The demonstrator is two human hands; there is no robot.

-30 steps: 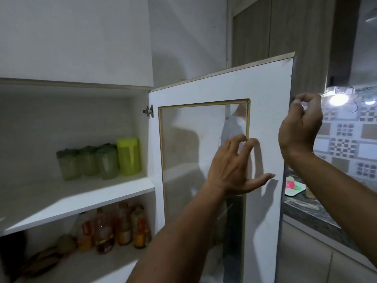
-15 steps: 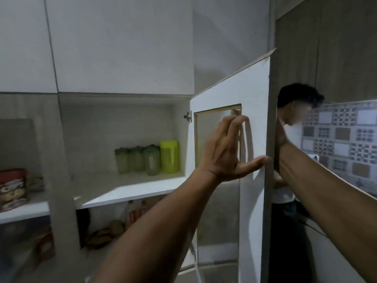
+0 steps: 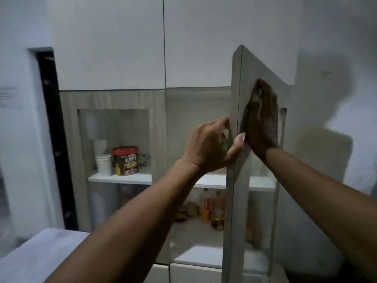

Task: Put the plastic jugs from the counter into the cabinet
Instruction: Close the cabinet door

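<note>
The grey cabinet door [image 3: 237, 201] with a glass pane stands partly swung, edge-on to me. My left hand [image 3: 208, 148] grips its free edge, thumb on the outer side and fingers on the inner side. Flat against the door's outer face, above the pane, lies my right hand [image 3: 262, 123] with fingers straight. Only a small green patch of a plastic jug [image 3: 225, 145] shows between my left fingers; the other jugs on the white shelf [image 3: 212, 181] are hidden behind my hand and the door.
Several bottles [image 3: 206, 207] stand on the lower shelf. Behind the shut left glass door are a red snack tub [image 3: 125, 160] and stacked white cups [image 3: 104, 164]. A pale counter [image 3: 40, 258] lies at the lower left, a dark gap [image 3: 53, 139] beside the cabinet.
The door has swung from wide open toward the cabinet. My left hand moved from the inner face to the edge; my right hand went to the outer face. The view turned left.
</note>
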